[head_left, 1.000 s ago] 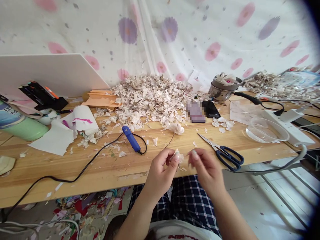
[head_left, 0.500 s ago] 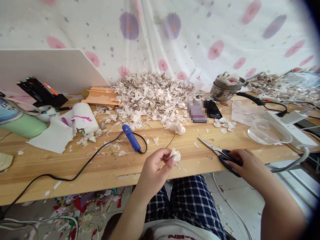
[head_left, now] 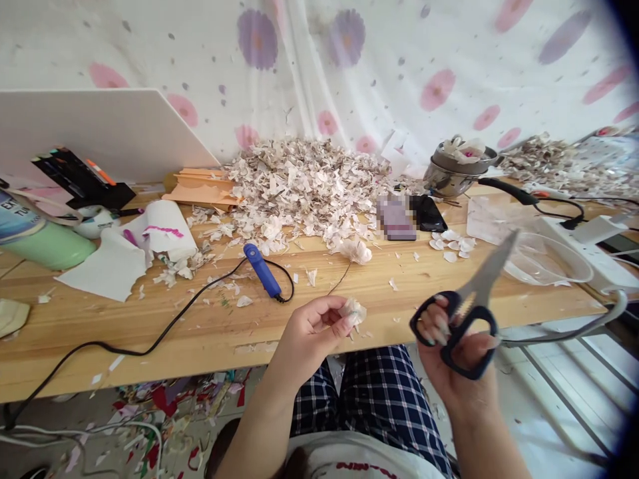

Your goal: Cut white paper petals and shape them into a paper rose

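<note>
One stemmed flower (head_left: 357, 251) seems done; by worktop (head_left: 200, 346) front edge, left hand (head_left: 310, 332) pinches petal cluster (head_left: 355, 310), likely unfinished; right hand (head_left: 449, 376) grips scissors (head_left: 480, 286), apart.

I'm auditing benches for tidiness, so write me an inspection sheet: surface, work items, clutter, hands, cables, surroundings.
Surface: wooden table, littered with small scraps.
Work items: pale flower piece and scissors, both in hand.
Clutter: large heap of pale scraps; pot at the back right.
Hands: left hand pinches the flower piece; right hand holds the scissors raised.
Cables: black cord crosses the table to a blue device.
Surroundings: flower-print curtain behind; coloured scraps on the floor.
</note>
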The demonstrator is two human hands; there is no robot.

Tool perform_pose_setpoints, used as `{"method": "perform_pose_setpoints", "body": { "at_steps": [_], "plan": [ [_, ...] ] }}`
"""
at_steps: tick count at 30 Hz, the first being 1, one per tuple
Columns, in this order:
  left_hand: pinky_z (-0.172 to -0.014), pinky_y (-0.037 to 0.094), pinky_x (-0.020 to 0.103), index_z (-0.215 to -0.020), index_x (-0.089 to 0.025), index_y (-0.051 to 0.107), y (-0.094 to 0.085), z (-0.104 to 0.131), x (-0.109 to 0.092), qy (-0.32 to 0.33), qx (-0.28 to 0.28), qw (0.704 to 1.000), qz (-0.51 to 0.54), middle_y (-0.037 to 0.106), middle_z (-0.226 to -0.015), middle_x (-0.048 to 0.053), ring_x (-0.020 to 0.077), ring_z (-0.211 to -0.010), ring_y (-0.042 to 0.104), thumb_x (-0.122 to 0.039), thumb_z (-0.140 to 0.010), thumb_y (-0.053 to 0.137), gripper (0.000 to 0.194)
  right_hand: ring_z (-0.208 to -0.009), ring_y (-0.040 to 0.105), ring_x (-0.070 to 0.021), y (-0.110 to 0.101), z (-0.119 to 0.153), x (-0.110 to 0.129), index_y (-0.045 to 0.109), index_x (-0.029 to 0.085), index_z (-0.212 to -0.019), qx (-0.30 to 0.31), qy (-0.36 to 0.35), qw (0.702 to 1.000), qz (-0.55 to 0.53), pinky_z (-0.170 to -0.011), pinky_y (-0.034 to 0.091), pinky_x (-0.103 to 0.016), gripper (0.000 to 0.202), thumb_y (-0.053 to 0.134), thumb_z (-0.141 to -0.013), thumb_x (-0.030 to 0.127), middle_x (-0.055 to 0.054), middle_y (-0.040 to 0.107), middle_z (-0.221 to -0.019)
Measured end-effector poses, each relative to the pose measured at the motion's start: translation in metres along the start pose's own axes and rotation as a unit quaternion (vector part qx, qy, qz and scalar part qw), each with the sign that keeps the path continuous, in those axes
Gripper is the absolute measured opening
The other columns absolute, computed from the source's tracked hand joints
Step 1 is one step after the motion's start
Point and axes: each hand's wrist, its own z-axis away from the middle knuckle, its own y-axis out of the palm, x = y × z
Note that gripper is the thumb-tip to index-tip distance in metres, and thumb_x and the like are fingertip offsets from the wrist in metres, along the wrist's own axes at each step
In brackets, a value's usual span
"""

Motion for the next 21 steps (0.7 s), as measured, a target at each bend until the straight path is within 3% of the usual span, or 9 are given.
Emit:
{"method": "perform_pose_setpoints", "body": {
  "at_steps": [2, 6, 7, 10, 12, 16, 21],
  "plan": [
    [-0.069, 0.051, 0.024, -0.089, -0.016, 0.073, 0.003, 0.0, -0.002, -0.019, -0.012, 1.0, 0.014, 0.071, -0.081, 0.004, 0.0124, -0.072, 0.061, -0.032, -0.069, 0.079, 0.026, -0.058, 0.036, -0.017, 0.019, 0.007, -0.009, 0.058, 0.029, -0.094, 0.039, 0.027, 0.999, 0.005, -0.052, 0.037, -0.03, 0.059, 0.058, -0.066, 0.081, 0.0, 0.039, -0.072],
    [-0.068, 0.05, 0.021, -0.085, -0.017, 0.074, 0.008, 0.003, -0.009, -0.022, -0.04, 0.998, 0.033, 0.071, -0.079, 0.002, 0.0101, -0.069, 0.06, -0.031, -0.067, 0.081, 0.023, -0.068, 0.046, -0.0221, 0.033, 0.02, -0.021, 0.053, 0.03, -0.087, 0.123, 0.048, 0.991, -0.011, -0.058, 0.044, -0.035, 0.082, 0.058, -0.035, 0.093, -0.003, 0.048, -0.083],
    [-0.068, 0.05, 0.021, -0.084, -0.017, 0.074, 0.009, 0.004, -0.011, -0.018, -0.047, 0.998, 0.037, 0.071, -0.079, 0.002, 0.0102, -0.07, 0.06, -0.03, -0.067, 0.081, 0.023, -0.068, 0.046, -0.0219, 0.033, 0.023, -0.023, 0.052, 0.03, -0.086, 0.126, 0.057, 0.99, -0.007, -0.06, 0.044, -0.035, 0.08, 0.061, -0.036, 0.092, -0.002, 0.049, -0.082],
    [-0.067, 0.051, 0.023, -0.085, -0.016, 0.074, 0.01, 0.007, -0.015, -0.016, -0.057, 0.998, 0.029, 0.071, -0.079, 0.003, 0.0119, -0.07, 0.062, -0.03, -0.067, 0.08, 0.023, -0.065, 0.046, -0.0192, 0.029, 0.033, -0.023, 0.054, 0.028, -0.084, 0.119, 0.102, 0.987, 0.031, -0.061, 0.043, -0.033, 0.047, 0.071, -0.065, 0.067, -0.001, 0.049, -0.075],
    [-0.068, 0.051, 0.024, -0.087, -0.016, 0.073, 0.01, 0.009, -0.015, -0.014, -0.061, 0.998, 0.01, 0.071, -0.079, 0.004, 0.0128, -0.07, 0.062, -0.031, -0.069, 0.078, 0.024, -0.064, 0.046, -0.0177, 0.026, 0.038, -0.017, 0.056, 0.026, -0.085, 0.147, 0.13, 0.977, 0.079, -0.059, 0.041, -0.03, 0.033, 0.069, -0.076, 0.054, -0.001, 0.051, -0.075],
    [-0.067, 0.05, 0.023, -0.088, -0.016, 0.072, 0.009, 0.01, -0.013, -0.006, -0.078, 0.997, -0.021, 0.07, -0.078, 0.003, 0.0134, -0.073, 0.061, -0.03, -0.07, 0.077, 0.024, -0.065, 0.044, -0.0161, 0.022, 0.043, -0.003, 0.058, 0.023, -0.089, 0.247, 0.167, 0.943, 0.151, -0.06, 0.04, -0.027, 0.035, 0.064, -0.08, 0.056, -0.001, 0.05, -0.076],
    [-0.068, 0.049, 0.023, -0.086, -0.016, 0.073, 0.009, 0.012, -0.017, -0.005, -0.089, 0.996, -0.025, 0.071, -0.08, 0.004, 0.0136, -0.074, 0.062, -0.027, -0.071, 0.075, 0.019, -0.084, 0.05, -0.0214, 0.019, 0.047, -0.002, 0.055, 0.03, -0.107, 0.284, 0.148, 0.942, 0.1, -0.073, 0.044, -0.03, 0.044, 0.059, -0.08, 0.064, -0.004, 0.052, -0.093]
  ]
}}
